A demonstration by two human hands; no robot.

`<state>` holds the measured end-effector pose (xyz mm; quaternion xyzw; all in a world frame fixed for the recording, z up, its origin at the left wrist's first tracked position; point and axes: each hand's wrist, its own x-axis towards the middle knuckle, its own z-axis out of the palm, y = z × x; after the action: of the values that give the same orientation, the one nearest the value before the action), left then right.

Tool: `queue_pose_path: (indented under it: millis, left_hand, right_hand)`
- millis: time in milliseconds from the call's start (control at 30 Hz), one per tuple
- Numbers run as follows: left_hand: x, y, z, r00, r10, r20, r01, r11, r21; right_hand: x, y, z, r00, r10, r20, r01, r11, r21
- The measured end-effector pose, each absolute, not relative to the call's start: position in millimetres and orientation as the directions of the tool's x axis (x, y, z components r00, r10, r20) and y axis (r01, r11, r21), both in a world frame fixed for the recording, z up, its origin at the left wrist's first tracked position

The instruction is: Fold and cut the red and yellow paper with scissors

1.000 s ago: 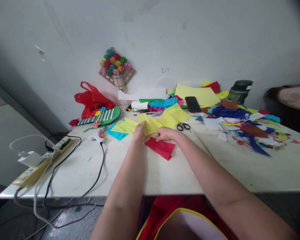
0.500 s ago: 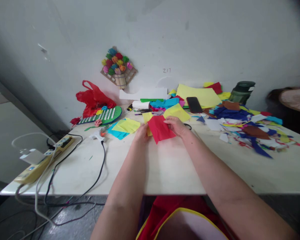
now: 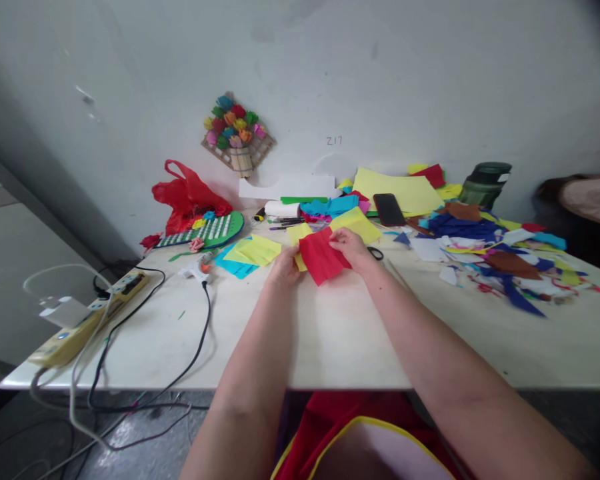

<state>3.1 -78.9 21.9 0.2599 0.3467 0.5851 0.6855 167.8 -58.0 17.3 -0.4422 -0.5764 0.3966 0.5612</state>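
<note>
Taking the white glue gun (image 3: pixel 196 269) as my landmark, I have the red crepe-paper sheet (image 3: pixel 323 259) well to its right, over the surface (image 3: pixel 350 340). My right hand (image 3: pixel 349 248) has a narrow grip on the sheet's upper right edge; my left hand (image 3: pixel 285 267) grips its left edge, fingertips partly hidden. Two-sided support probably suits such limp, faintly creased paper. Just right of the gun, yellow pieces (image 3: pixel 261 251) overlap a blue sheet (image 3: pixel 237 270), perhaps for easy reach

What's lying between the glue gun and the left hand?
In the head view, blue paper lies there, with yellow paper partly over it, between the glue gun and the left hand.
</note>
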Motion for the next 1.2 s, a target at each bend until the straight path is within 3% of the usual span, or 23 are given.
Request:
queue_pose_path:
  millis: [133,333,567,733,900,1200]
  left_hand:
    - [3.3,-79.3,23.6,0.114,0.972,-0.204,-0.631,0.23,0.741]
    - [1.9,-79.6,22.2,0.182,0.961,-0.208,-0.642,0.276,0.715]
    - [-1.0,-80.7,20.9,0.287,0.943,-0.167,-0.647,0.319,0.692]
    - [0.6,-82.8,22.9,0.294,0.938,-0.183,-0.642,0.335,0.69]
    - [0.9,-84.8,23.4,0.309,0.936,-0.168,-0.639,0.335,0.692]
    - [-0.1,-83.8,20.3,0.303,0.943,-0.136,-0.626,0.304,0.718]
  right_hand:
    - [168.2,-61.9,21.3,-0.001,0.959,0.283,0.11,0.281,-0.953]
    - [163.2,-64.8,23.2,-0.015,0.959,0.283,0.022,0.283,-0.959]
    - [159.3,-52.2,15.1,0.025,0.921,0.389,0.189,0.378,-0.906]
    - [155.6,-54.2,17.1,0.013,0.877,0.481,0.357,0.445,-0.821]
    - [152.4,-60.5,23.4,-0.084,0.811,0.58,0.536,0.527,-0.659]
    - [150.7,-66.0,25.2,-0.224,0.796,0.562,0.697,0.534,-0.478]
